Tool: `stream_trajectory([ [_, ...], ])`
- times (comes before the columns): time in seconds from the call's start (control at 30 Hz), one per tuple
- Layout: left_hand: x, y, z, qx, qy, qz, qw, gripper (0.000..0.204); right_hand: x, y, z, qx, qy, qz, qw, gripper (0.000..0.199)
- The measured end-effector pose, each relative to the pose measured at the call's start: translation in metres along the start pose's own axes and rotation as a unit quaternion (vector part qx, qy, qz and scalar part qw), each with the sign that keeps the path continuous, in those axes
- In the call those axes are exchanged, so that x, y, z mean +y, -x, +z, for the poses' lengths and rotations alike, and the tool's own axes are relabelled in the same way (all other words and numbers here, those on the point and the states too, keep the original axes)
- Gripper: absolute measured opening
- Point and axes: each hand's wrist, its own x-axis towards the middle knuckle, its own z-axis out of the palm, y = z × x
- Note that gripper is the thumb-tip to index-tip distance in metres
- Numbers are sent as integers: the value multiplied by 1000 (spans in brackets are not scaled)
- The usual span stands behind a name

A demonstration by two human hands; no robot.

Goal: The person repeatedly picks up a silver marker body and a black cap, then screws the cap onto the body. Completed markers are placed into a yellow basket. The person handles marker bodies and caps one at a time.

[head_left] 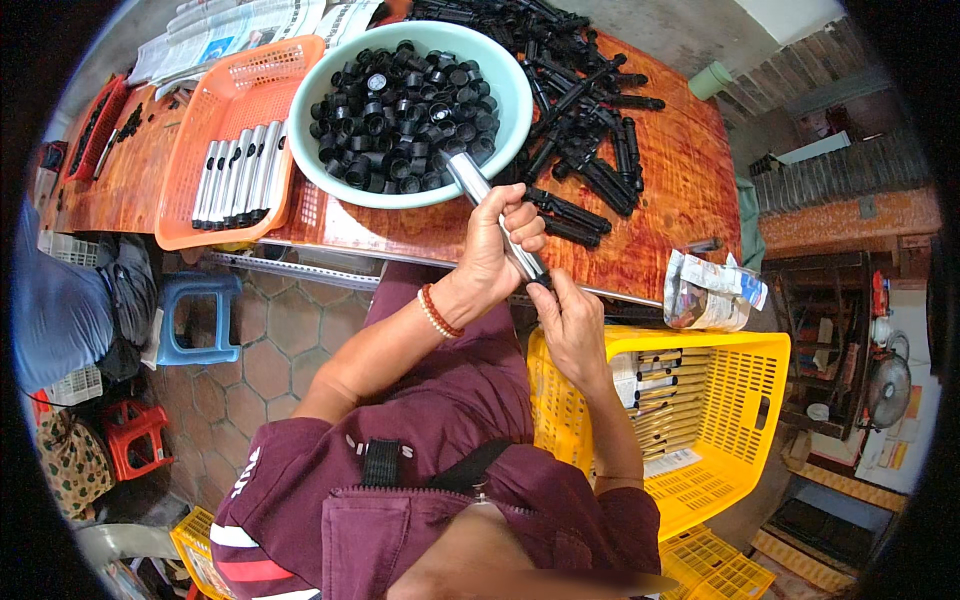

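My left hand [490,245] wraps round a silver metal tube [468,178] held at a slant over the table's front edge. The tube's upper end overlaps the rim of a pale green basin [516,105] in view. Black caps [400,120] fill that basin. At the tube's lower, black end [536,276], the fingers of my right hand [575,325] are closed on it, thumb and forefinger pressed together. Part of the black end is hidden by those fingers. Several similar silver tubes [240,175] with black ends lie side by side in an orange basket [172,190].
A pile of long black parts [590,120] covers the table's right side. By my right forearm, a yellow crate [745,430] holds rows of gold-looking tubes [675,400]. A newspaper-wrapped container [710,290] stands at the table corner. Blue [200,318] and red stools [135,438] stand left.
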Motion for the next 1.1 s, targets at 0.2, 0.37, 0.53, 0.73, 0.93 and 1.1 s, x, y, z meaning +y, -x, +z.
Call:
stream_trajectory([
  [0.2,3,-2,-3,-24,9,-8,1000,35,-3,-3,6,32,-24,-7,999,29],
  [0.37,3,1,-1,-33,-7,-7,999,35,-1,-2,11,58,-5,-18,998,31],
  [0.53,0,1,-2,-32,-34,-1,999,36,2,2,17,69,45,-30,996,30],
  [0.73,-3,-1,-9,-28,-66,21,997,34,6,2,22,102,57,-57,992,26],
  [0.93,-4,2,-16,5,-119,57,991,32,14,2,26,63,54,-51,995,27],
  [1.1,-9,4,-31,28,-351,184,918,30,16,-9,3,-106,163,-9,981,36],
])
